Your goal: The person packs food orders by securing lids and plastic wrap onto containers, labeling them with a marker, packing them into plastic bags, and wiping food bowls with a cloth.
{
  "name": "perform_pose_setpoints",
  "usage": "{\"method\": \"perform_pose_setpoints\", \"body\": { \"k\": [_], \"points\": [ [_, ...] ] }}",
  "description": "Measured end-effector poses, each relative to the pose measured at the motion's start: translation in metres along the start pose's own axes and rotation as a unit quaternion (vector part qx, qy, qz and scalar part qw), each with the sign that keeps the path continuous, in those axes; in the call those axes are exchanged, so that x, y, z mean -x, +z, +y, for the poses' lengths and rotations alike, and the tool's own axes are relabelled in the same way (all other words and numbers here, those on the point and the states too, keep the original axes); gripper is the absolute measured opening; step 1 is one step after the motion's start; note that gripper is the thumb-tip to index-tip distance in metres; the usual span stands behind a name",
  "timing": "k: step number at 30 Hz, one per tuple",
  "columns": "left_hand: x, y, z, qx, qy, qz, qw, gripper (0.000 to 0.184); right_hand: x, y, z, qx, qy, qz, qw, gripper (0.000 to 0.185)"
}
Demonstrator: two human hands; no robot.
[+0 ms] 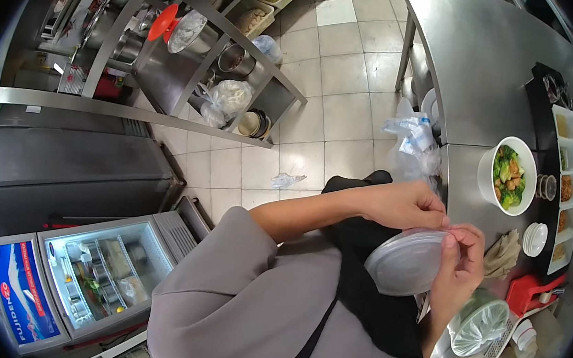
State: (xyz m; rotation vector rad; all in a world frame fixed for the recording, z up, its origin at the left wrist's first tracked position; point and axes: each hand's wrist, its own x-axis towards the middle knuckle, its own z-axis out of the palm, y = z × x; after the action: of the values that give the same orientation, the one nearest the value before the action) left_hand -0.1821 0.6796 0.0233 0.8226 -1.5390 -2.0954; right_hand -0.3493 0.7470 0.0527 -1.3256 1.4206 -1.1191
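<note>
A stack of round translucent plastic lids is held tilted in front of my black apron. My right hand grips its edge, thumb on one side and fingers on the other. My left hand is closed in a pinch at the top rim, its fingertips close to those of my right hand. Beyond them, on the steel counter, stands a white bowl with broccoli and browned chunks. Small clear cups stand beside the bowl.
A black holder with white tubs of toppings lines the counter's far side. Nearby are small white lids, a brown cloth and a red container. Plastic bags hang at the counter edge. A lit glass-topped chiller and steel rack stand opposite.
</note>
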Motion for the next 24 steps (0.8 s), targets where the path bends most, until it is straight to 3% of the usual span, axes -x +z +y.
{"method": "perform_pose_setpoints", "body": {
  "k": [3,5,6,7,9,12,13,15,18,20,24],
  "points": [
    [-0.007,0.002,0.007,-0.18,0.038,0.064,0.981,0.03,-0.001,-0.006,-0.008,0.063,-0.086,0.022,0.994,0.007],
    [-0.014,-0.003,0.004,-0.144,0.092,0.218,0.961,0.031,0.001,-0.016,-0.019,0.1,-0.173,-0.025,0.98,0.005],
    [-0.015,-0.009,0.011,-0.113,0.062,0.23,0.965,0.031,0.004,-0.024,-0.026,0.127,-0.213,-0.046,0.968,0.005],
    [-0.014,-0.019,0.02,-0.084,0.033,0.236,0.968,0.031,0.008,-0.026,-0.019,0.044,-0.214,-0.049,0.975,0.005],
    [-0.015,-0.032,0.023,-0.095,0.029,0.217,0.971,0.03,0.019,-0.034,-0.007,-0.021,-0.197,0.019,0.98,0.006],
    [-0.028,-0.04,0.018,-0.137,0.03,0.258,0.956,0.033,0.01,-0.05,-0.008,-0.017,-0.195,0.159,0.968,0.006],
    [-0.036,-0.041,0.015,-0.182,0.042,0.271,0.944,0.034,0.006,-0.063,-0.011,0.002,-0.154,0.204,0.967,0.013],
    [-0.049,-0.028,0.026,-0.138,0.099,0.289,0.942,0.037,-0.002,-0.103,-0.023,0.034,-0.078,0.303,0.949,0.026],
    [-0.074,-0.025,0.03,-0.126,0.131,0.268,0.946,0.037,-0.006,-0.177,-0.067,0.081,-0.203,0.333,0.917,0.066],
    [-0.091,-0.023,0.033,-0.116,0.157,0.243,0.95,0.035,-0.007,-0.204,-0.131,0.164,-0.263,0.397,0.864,0.053],
    [-0.117,-0.023,0.041,-0.094,0.216,0.222,0.946,0.029,-0.024,-0.257,-0.257,0.233,-0.531,0.561,0.59,0.042]
  ]
}}
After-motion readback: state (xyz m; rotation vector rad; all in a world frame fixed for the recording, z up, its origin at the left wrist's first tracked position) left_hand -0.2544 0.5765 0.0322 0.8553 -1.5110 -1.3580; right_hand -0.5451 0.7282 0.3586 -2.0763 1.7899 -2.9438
